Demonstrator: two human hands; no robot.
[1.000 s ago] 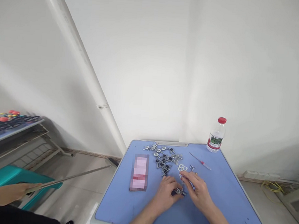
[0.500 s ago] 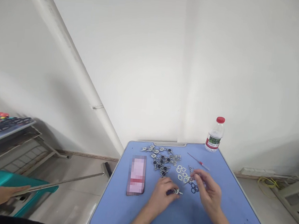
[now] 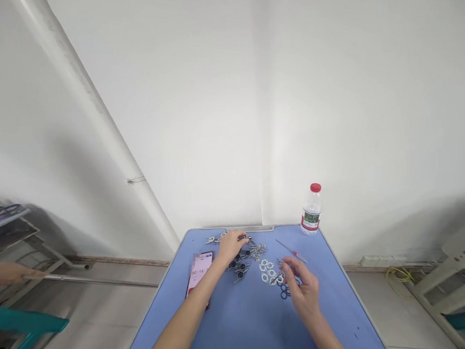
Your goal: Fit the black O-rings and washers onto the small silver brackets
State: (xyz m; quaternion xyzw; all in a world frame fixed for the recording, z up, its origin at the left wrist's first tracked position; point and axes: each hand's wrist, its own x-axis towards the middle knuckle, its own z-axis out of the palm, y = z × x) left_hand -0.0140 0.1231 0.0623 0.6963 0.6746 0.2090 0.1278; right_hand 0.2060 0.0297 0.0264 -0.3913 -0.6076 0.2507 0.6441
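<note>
My left hand (image 3: 231, 246) reaches to the far side of the blue table (image 3: 243, 327) and rests on a heap of small metal parts with black centres (image 3: 243, 262); its fingers curl over them. My right hand (image 3: 302, 286) hovers palm down beside several flat silver plates (image 3: 268, 270) and black rings (image 3: 285, 291), its fingers pinched together near the plates. What the fingertips hold, if anything, is too small to see.
A phone (image 3: 199, 272) lies left of the parts. A thin red-handled tool (image 3: 291, 250) and a red-capped water bottle (image 3: 311, 209) stand at the far right corner. Another person's hand (image 3: 6, 273) holds a metal rod at the left, above a teal stool (image 3: 8, 320).
My left hand moved from the table's middle out to the far heap of parts. My right hand drew apart from it toward the plates. The view tilted up and shifted right.
</note>
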